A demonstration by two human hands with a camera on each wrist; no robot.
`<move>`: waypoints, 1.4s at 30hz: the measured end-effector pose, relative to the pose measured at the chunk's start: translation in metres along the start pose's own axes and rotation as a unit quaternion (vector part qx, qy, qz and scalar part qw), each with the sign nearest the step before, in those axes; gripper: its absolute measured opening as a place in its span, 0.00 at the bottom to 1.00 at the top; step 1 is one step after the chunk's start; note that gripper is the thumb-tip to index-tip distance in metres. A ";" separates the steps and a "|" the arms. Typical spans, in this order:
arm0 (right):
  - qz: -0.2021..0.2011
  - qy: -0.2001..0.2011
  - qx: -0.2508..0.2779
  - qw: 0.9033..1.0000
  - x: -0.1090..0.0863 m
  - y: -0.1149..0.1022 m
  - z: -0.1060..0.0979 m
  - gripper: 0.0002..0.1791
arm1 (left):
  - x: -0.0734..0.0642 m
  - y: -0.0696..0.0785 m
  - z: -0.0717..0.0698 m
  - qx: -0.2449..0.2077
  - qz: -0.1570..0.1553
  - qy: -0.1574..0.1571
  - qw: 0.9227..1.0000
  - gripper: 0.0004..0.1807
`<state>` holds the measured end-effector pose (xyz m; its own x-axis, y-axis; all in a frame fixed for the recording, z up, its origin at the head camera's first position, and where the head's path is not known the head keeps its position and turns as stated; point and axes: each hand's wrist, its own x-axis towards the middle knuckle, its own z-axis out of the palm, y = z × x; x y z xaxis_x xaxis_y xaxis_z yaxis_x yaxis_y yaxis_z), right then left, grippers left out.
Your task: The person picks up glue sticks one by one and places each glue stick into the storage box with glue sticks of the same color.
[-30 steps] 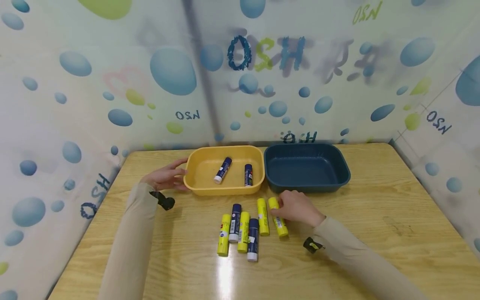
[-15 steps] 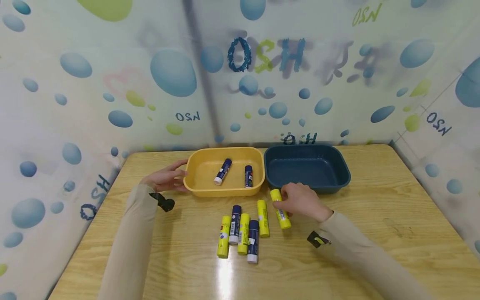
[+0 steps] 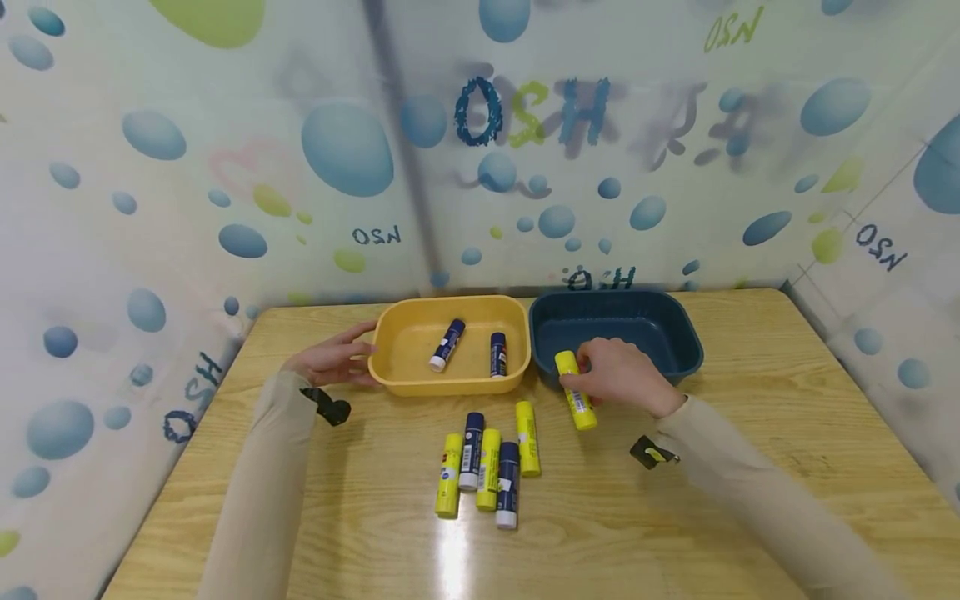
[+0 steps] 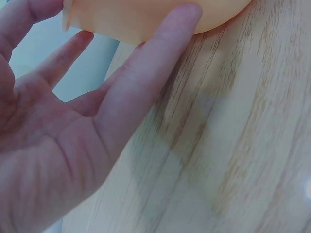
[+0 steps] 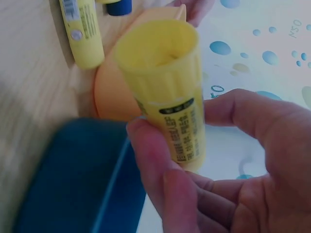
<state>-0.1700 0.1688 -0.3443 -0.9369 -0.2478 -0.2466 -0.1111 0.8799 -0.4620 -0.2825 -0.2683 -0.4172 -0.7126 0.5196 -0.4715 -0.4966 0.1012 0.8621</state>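
My right hand (image 3: 617, 377) pinches a yellow glue stick (image 3: 575, 389) and holds it in the air at the front left rim of the dark blue tray (image 3: 675, 329). In the right wrist view the yellow glue stick (image 5: 167, 94) sits between thumb and fingers (image 5: 160, 174). My left hand (image 3: 330, 357) rests with straight fingers against the left side of the yellow tray (image 3: 397, 379); its fingers (image 4: 141, 82) touch that yellow tray (image 4: 146, 19) in the left wrist view. Two blue glue sticks (image 3: 446, 343) lie in the yellow tray.
Several yellow and blue glue sticks (image 3: 487, 458) lie in a cluster on the wooden table (image 3: 750, 433) in front of the trays. A printed bubble-pattern wall (image 3: 480, 150) closes off the back and both sides.
My right hand has lifted the yellow glue stick off the table and carried it back and to the right, up to the blue tray's rim. The left hand has stayed put.
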 end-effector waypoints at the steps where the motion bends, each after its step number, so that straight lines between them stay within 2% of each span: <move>1: -0.002 0.002 -0.003 1.000 0.001 0.001 -0.003 0.16 | 0.000 0.000 0.000 0.000 -0.001 0.002 1.000 0.39; 8: -0.001 0.004 -0.016 1.000 0.007 0.001 -0.022 0.16 | -0.002 0.000 0.001 0.008 0.002 0.004 1.000 0.40; 20: 0.005 -0.007 -0.041 0.999 0.024 0.000 -0.049 0.17 | 0.000 -0.004 -0.001 -0.014 -0.003 0.010 1.000 0.39; 28: 0.009 -0.024 -0.051 0.998 0.039 0.004 -0.057 0.18 | 0.000 -0.004 -0.002 -0.002 0.000 0.012 1.000 0.38; 33: 0.022 -0.043 -0.048 0.998 0.049 0.008 -0.060 0.19 | 0.000 -0.004 -0.001 -0.002 0.000 0.014 1.000 0.38; 42: 0.057 -0.055 -0.024 0.997 0.073 0.019 -0.063 0.20 | 0.001 -0.002 -0.002 -0.008 0.001 0.011 1.000 0.38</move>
<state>-0.2615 0.1929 -0.3173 -0.9023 -0.1853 -0.3892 -0.0239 0.9230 -0.3841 -0.2828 -0.2694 -0.4195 -0.7243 0.5003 -0.4745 -0.5031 0.0871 0.8598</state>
